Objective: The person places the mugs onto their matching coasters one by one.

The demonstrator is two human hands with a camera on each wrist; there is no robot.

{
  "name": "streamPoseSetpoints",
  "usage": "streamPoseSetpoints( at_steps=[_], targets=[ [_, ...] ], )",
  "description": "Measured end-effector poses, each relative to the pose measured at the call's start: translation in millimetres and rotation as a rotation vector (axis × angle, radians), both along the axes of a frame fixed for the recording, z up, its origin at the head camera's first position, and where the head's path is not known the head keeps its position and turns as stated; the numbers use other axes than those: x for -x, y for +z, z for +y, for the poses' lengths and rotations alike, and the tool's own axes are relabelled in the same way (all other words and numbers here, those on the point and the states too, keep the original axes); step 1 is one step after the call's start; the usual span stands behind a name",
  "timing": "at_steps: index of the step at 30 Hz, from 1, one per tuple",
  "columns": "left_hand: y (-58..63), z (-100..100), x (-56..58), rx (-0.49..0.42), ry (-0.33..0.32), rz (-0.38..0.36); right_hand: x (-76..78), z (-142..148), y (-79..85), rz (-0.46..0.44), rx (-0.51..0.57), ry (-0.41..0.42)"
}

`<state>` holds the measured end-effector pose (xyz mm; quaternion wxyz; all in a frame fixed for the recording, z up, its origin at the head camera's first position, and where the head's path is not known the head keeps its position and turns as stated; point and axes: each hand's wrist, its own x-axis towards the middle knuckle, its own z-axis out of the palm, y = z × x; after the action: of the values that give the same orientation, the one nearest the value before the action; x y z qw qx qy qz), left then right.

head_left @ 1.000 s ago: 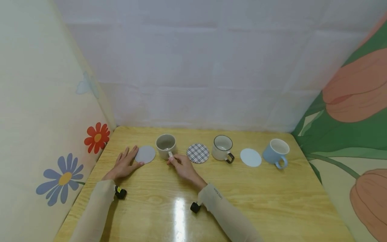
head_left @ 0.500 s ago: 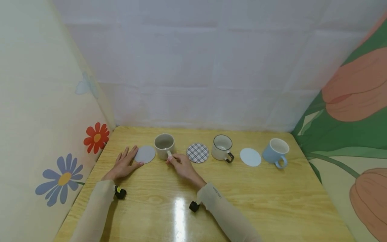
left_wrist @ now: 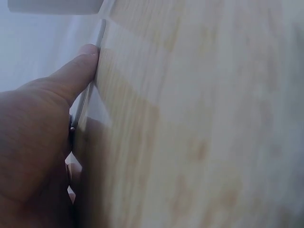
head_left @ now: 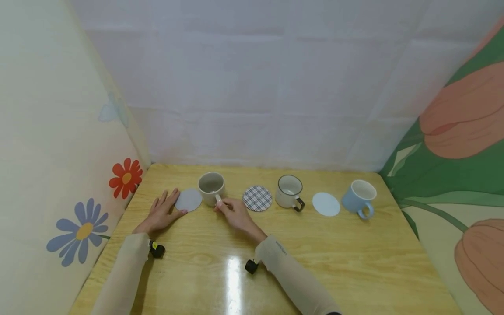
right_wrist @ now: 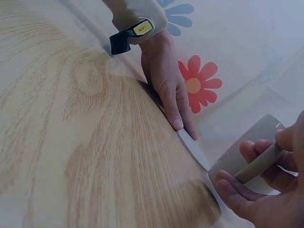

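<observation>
With fingers spread and straight, my left hand [head_left: 160,216] rests at the left edge of a round grey coaster [head_left: 188,200], thumb and fingers touching its rim. My right hand [head_left: 238,214] pinches the handle of a grey-beige mug [head_left: 211,187]. That mug stands upright just right of the grey coaster, very close to its edge. In the right wrist view the fingers curl round the mug's handle [right_wrist: 260,164]. The left wrist view shows the left thumb [left_wrist: 78,71] on the coaster's edge, and the bottom of the mug [left_wrist: 54,5] at the top.
Further right lie a plaid coaster [head_left: 257,198], a white mug [head_left: 289,191] with black rim and handle, a pale blue coaster [head_left: 326,204] and a light blue mug [head_left: 358,197]. All stand on a wooden table [head_left: 354,262] with cloth walls on three sides.
The grey-beige mug has slid slightly left toward the grey coaster, with my right hand moving along on its handle. My left hand has stayed in place.
</observation>
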<state>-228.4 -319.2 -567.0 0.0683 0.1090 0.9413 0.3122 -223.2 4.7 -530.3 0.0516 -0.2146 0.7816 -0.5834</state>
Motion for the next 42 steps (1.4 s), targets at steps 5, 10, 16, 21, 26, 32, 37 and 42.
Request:
streamPoseSetpoints(
  at_steps=[5, 10, 16, 21, 26, 32, 37, 42],
  targets=[
    [10.2, 3.9, -4.5, -0.023, 0.001, 0.014, -0.9, -2.7, 5.0, -0.033, 0.035, 0.010],
    [5.9, 2.9, -3.4, -0.023, 0.002, 0.017, -1.1, -4.9, 7.7, -0.060, 0.026, 0.024],
    [-2.6, 1.1, 4.9, 0.000, -0.012, 0.015, 0.8, -7.8, 8.3, -0.050, 0.038, 0.018],
    [-6.5, -3.9, 1.6, 0.021, 0.003, -0.006, -2.0, -15.7, 6.2, -0.031, 0.037, 0.054],
    [-3.7, -4.7, -0.3, 0.005, 0.001, -0.007, -2.9, -22.2, 9.4, -0.036, 0.034, 0.050],
    [-2.5, -4.1, 0.9, 0.014, 0.002, -0.009, -1.2, -27.4, 11.9, -0.018, 0.020, 0.049],
    [-2.0, -3.9, 1.9, 0.022, 0.009, -0.007, -1.6, -30.9, 14.4, -0.011, 0.026, 0.057],
    [-3.8, -3.3, 2.6, 0.029, 0.010, -0.013, -2.3, -33.2, 14.5, -0.021, 0.031, 0.055]
  ],
)
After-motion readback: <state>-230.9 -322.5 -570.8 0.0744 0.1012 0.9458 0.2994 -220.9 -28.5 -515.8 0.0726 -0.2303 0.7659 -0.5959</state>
